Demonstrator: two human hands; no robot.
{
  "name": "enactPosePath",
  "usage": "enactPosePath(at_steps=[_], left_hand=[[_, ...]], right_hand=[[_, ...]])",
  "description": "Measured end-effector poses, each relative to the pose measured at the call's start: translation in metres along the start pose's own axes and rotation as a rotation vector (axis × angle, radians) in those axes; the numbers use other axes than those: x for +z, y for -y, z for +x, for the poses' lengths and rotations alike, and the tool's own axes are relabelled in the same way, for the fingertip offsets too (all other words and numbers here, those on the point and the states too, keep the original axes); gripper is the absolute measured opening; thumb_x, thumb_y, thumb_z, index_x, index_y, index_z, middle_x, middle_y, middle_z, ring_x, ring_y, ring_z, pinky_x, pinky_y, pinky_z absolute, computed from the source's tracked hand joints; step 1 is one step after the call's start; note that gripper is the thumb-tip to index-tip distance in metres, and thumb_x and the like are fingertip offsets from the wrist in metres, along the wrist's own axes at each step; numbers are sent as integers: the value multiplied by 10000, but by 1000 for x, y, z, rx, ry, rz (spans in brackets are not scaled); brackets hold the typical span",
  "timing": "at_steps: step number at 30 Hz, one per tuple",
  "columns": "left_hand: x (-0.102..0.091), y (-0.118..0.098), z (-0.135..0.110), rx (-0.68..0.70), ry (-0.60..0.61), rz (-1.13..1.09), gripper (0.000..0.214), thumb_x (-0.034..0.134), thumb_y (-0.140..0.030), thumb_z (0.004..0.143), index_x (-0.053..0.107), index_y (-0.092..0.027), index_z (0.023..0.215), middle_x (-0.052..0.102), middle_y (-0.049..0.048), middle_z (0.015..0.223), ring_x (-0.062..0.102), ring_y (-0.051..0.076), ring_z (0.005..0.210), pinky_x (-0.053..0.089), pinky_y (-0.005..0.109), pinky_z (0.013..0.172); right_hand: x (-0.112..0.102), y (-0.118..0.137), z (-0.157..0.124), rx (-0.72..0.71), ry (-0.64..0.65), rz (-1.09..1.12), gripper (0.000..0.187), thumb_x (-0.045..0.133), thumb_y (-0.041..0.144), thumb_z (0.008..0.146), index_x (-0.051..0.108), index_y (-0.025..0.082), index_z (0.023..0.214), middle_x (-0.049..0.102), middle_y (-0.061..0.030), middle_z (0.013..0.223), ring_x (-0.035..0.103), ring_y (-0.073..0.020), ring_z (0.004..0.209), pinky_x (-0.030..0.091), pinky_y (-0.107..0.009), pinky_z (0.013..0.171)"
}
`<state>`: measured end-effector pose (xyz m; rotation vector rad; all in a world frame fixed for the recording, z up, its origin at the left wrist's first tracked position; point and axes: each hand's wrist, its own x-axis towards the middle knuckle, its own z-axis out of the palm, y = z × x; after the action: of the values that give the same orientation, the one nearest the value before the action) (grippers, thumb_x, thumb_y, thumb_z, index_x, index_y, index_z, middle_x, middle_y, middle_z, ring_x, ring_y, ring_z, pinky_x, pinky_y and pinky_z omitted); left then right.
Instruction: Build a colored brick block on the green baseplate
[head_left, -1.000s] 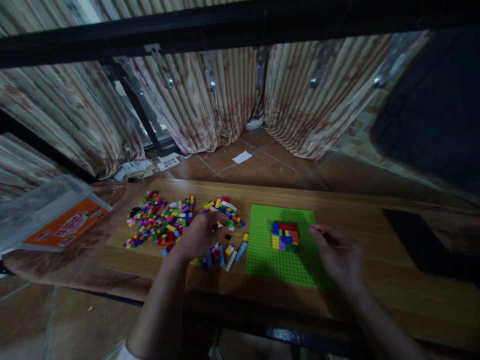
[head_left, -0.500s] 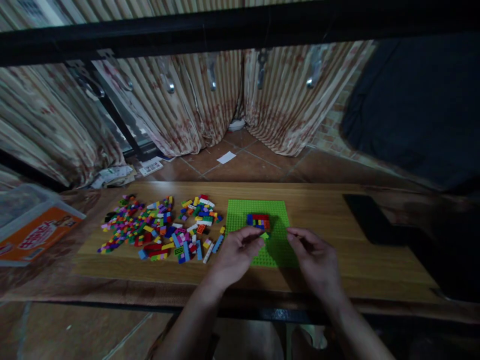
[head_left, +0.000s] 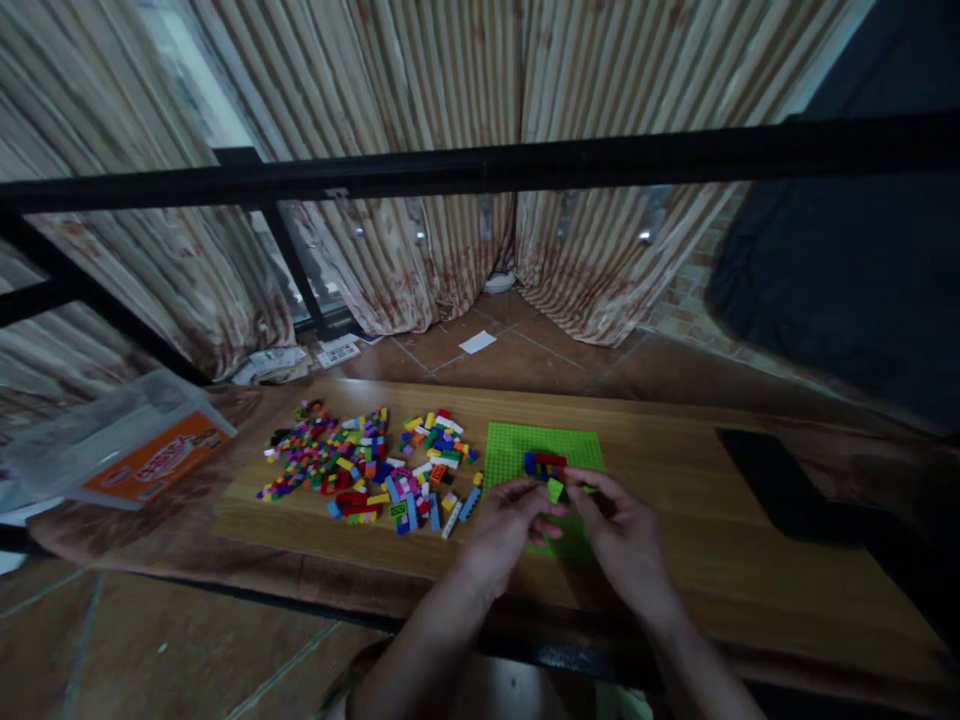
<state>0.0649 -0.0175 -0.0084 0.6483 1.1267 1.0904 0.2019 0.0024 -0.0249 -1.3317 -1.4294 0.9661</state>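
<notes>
My left hand (head_left: 510, 525) pinches a small light green brick (head_left: 555, 490) over the front part of the green baseplate (head_left: 506, 450). My right hand (head_left: 619, 520) has come in from the other side, its thumb and fingertips closed at the brick's right edge. Just beyond the fingers, a block of joined bricks (head_left: 544, 463) in red, blue and other colours sits on the baseplate. The hands partly cover that block and the near half of the plate.
Many loose coloured bricks (head_left: 330, 450) lie spread over the left of the wooden board (head_left: 697, 500). A clear plastic tub (head_left: 97, 420) with an orange label stands at far left. A dark flat object (head_left: 780, 480) rests at the right.
My right hand has moved in to the left hand, so both meet at the light green brick. The camera view has tilted up and shifted, moving the board lower and rightward in the picture.
</notes>
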Motion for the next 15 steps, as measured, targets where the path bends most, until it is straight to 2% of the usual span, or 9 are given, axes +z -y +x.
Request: enactPosePath(at_steps=[2,5,7,11,15], left_hand=[[-7,-1,4,89,-21,97,210,604,-341,795,639,-137,834,699,50,753,561,85,532,392,195,509],[-21,-5,9,313,-149,322,168,580,-296,806,675,-160,836,691,32,754,592,114,638,439,215,597],[-34,-13,9,403,-235,488,184,552,-287,826,695,-179,867,705,32,795,614,132,699,455,231,655],[-70,-38,8,398,-388,771,223,525,-228,828,714,-195,943,726,41,854,640,158,761,464,257,728],[-115,-61,3,257,-510,975,245,518,-175,816,732,-189,936,733,81,927,644,205,873,454,288,781]], right_hand=[[8,2,1,19,-51,-18,279,620,428,796,714,226,964,733,-67,996,663,-229,937,487,-393,871],[22,4,-2,3,-90,-33,279,633,437,788,719,227,950,735,-66,987,664,-234,945,482,-410,891],[32,3,-4,-14,-95,-35,284,635,443,786,719,228,952,730,-66,1006,658,-236,969,469,-422,916],[47,4,-7,-19,-67,-99,319,613,471,794,719,227,968,726,-74,1029,657,-245,971,464,-437,911],[57,24,-12,-80,52,-284,289,584,459,806,724,226,906,729,-63,956,661,-230,877,481,-390,828]])
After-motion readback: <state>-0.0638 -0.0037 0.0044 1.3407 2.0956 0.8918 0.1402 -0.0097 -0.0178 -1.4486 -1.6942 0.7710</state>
